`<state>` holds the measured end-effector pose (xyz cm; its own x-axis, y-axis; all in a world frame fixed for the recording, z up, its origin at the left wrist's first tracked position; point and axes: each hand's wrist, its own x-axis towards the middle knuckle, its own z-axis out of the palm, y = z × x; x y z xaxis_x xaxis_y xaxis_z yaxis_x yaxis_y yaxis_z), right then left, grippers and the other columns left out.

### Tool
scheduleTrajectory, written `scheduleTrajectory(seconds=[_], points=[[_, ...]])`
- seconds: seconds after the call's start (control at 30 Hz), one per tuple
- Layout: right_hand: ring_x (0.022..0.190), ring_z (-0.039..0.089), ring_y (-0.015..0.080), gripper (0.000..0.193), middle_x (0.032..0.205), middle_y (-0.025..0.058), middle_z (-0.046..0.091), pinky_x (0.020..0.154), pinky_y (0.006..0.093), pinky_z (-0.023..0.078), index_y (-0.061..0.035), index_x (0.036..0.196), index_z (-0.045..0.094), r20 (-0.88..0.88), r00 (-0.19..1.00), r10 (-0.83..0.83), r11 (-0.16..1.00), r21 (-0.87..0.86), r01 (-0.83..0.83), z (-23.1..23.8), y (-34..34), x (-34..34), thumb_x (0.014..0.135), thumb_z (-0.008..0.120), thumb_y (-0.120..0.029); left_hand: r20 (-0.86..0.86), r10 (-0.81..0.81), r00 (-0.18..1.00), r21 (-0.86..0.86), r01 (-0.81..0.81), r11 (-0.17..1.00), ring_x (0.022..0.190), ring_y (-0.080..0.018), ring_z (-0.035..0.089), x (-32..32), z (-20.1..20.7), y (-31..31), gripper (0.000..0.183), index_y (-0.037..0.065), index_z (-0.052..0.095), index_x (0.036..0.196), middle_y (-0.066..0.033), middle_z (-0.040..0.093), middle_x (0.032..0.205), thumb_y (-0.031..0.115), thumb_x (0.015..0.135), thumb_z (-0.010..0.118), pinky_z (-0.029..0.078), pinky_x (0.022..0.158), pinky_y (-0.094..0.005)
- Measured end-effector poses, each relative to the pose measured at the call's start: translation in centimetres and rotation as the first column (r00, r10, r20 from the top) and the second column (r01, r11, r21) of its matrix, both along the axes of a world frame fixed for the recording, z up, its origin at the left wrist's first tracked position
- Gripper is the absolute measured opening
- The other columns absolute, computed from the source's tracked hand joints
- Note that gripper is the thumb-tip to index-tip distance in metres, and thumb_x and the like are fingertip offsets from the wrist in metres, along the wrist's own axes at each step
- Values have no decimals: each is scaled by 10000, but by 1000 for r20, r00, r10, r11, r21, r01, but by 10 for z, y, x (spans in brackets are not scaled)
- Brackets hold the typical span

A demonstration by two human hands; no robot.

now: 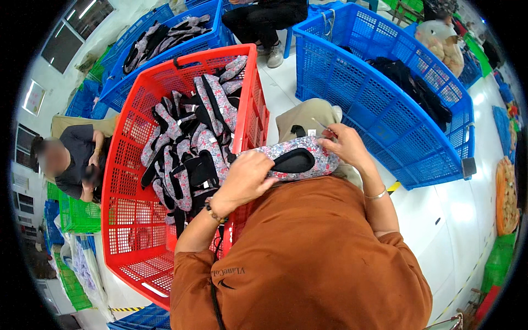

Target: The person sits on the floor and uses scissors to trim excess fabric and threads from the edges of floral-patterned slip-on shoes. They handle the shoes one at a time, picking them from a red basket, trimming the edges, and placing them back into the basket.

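A floral fabric piece (328,160), grey with pink and red print, lies across my lap. A black oval opening or inset shows in its middle, and a small white label stands up at its far edge. My left hand (248,175) is closed on its left end, thumb toward me. Near the label, my right hand (347,144) pinches the right end. A thin pointed metal tool (318,123) sticks out from the right fingers; its kind is too small to tell. To my left, a red crate (128,219) holds many similar floral and black pieces (209,147).
A large blue crate (379,104) with dark fabric (410,82) stands at the right. Another blue crate (115,91) with floral pieces is at the far left. One person (77,159) sits at the left; another person's legs (258,22) show ahead.
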<state>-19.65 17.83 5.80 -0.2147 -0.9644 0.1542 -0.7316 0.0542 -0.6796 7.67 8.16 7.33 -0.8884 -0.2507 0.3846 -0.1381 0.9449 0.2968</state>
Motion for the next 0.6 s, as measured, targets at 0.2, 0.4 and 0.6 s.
scheduleTrajectory(seconds=[0.2, 0.4, 0.6], points=[[821, 602, 300, 274, 1055, 119, 574, 725, 364, 472, -29, 1007, 607, -133, 954, 268, 948, -138, -286, -9, -12, 17, 757, 674, -120, 149, -56, 987, -61, 65, 996, 758, -282, 545, -29, -30, 9, 189, 37, 548, 820, -103, 540, 770, 125, 699, 663, 435, 679, -387], [807, 602, 332, 116, 961, 112, 589, 671, 426, 466, -69, 904, 592, -278, 924, 262, 934, -167, -315, -18, -40, 20, 788, 584, -77, 109, -149, 983, -60, 156, 986, 687, -270, 552, -39, -35, 15, 50, 48, 516, 748, -98, 534, 704, 77, 763, 553, 451, 611, -371], [731, 622, 331, 155, 820, 140, 627, 606, 431, 476, -64, 853, 571, -289, 849, -441, 873, -357, 332, -27, -42, -32, 818, 605, -211, 181, -80, 980, -81, 96, 992, 705, -272, 560, -31, -28, 16, 90, 47, 540, 798, -92, 545, 718, 106, 757, 595, 455, 628, -376]])
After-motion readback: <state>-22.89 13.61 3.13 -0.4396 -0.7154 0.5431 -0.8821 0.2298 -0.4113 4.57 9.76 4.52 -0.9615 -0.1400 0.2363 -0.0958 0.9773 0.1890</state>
